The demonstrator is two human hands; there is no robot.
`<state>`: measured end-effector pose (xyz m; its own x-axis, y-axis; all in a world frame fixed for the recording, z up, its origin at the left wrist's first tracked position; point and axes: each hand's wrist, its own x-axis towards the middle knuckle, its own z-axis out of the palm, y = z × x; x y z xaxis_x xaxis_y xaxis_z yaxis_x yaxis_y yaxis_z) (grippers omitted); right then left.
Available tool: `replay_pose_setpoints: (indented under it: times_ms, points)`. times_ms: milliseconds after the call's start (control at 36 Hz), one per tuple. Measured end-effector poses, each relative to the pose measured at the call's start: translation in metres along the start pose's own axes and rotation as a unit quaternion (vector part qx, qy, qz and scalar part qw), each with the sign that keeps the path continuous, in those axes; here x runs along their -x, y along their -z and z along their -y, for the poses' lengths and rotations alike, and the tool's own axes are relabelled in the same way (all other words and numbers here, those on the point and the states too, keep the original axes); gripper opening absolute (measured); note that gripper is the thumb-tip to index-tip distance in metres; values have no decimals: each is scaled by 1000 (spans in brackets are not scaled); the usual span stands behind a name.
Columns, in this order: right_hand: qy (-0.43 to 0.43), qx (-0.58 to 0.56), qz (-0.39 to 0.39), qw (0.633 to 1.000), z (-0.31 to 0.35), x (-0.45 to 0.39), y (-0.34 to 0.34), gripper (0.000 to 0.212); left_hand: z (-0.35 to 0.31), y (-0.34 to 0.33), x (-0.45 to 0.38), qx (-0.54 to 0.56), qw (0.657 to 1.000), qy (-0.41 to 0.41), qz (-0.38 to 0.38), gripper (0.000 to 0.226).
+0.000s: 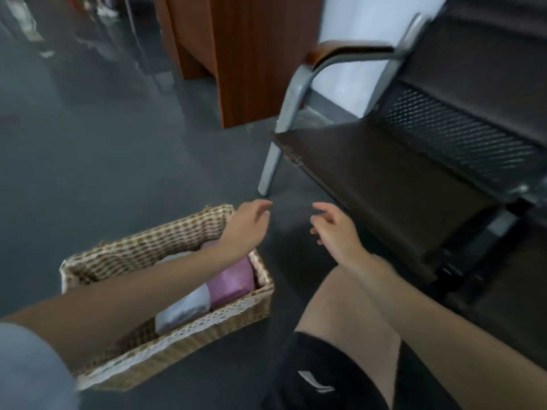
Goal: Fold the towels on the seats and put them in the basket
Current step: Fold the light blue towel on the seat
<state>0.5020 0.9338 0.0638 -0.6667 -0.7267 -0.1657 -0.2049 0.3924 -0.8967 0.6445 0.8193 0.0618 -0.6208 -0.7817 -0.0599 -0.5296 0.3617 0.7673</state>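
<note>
Grey floor (103, 161) fills the left half and centre of the frame. Dark seat (393, 184) on a metal frame takes the right side, its perforated backrest (461, 134) at upper right, a curved metal armrest (334, 59) with a brown top above the seat's left edge, one grey leg (270, 170) reaching the floor mid-frame. Nothing lies on the visible seat surface. Brown wooden cabinet (236, 54) at top centre; blurred clutter in the upper left, too smeared to name. Woven basket (189, 338) with a checked cloth lining and lace trim sits on the floor at lower left. Inside it: a folded pink towel (233, 281) at the right end, a folded pale grey towel (183, 309) just beside it on the left, the two touching; possibly another pale piece behind, but the forearm covers that spot. Bare knee and black shorts (319, 377) at bottom centre. Left hand (247, 224) is above the basket's far right corner, fingers loose and slightly bent, holding nothing. Right hand (334, 226) is over the floor in front of the seat edge, fingers relaxed and spread, also holding nothing. Hands are near each other, not touching.
</note>
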Motion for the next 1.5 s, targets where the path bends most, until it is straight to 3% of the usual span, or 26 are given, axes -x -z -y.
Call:
replay_pose_setpoints:
  times_ms: [83,139,389,639,889,1056,1222,1278,1361,1417,1500]
  points:
    - [-7,-60,-112,992,-1,26,71,23,-87,-35,11,205,972,87,80,26]
    - [-12,-66,-163,984,-8,50,118,23,-137,-65,29,244,953,87,154,22]
    - [-85,-1,-316,945,-78,180,320,20,-292,-217,119,209,913,-44,348,25]
    - [-188,17,-393,900,-144,286,455,17,-390,-338,199,177,878,-105,432,24]
    - [-267,15,-472,840,-233,365,556,21,-444,-447,249,142,852,-88,496,26]
    - [-331,146,-521,773,-306,419,605,41,-473,-527,290,99,836,-99,530,14]
    - [-390,310,-593,633,-359,462,663,51,-506,-614,339,63,815,-156,554,36]
    - [-418,317,-593,610,-375,468,682,55,-514,-640,353,60,805,-174,564,38]
    - [-433,253,-590,633,-393,467,709,69,-526,-675,368,40,797,-222,560,40]
    - [-440,205,-575,658,-403,461,722,79,-531,-697,370,0,792,-297,534,44]
    - [-456,245,-508,689,-419,454,725,71,-532,-725,367,-44,775,-418,472,49]
